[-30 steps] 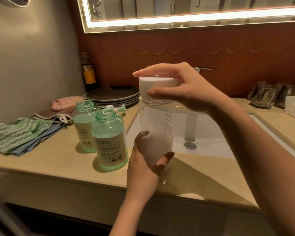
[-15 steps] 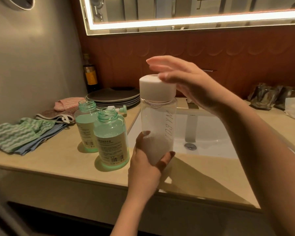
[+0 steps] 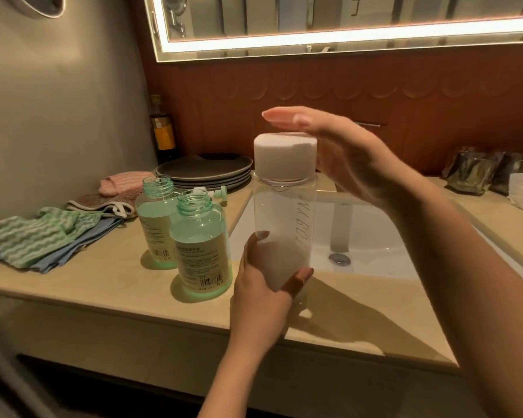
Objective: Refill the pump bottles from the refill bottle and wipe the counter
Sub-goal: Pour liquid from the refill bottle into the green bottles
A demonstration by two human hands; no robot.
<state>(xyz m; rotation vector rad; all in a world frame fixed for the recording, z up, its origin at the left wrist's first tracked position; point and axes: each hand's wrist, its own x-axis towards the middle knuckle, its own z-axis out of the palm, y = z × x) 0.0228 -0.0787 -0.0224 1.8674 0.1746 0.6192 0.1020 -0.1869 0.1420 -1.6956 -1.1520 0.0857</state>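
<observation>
Clear plastic refill bottle, upright, white cap on, gripped round its lower part by the left hand above the worktop's front edge. Right hand unclenched, fingers straight, flat just over the cap, palm beside it; contact hard to tell. Just left of the hands, two green pump bottles, necks open, standing on the worktop.

Vertical letters "NYBO" on clear refill bottle, barcodes and illegible small print on pump bottles
</observation>
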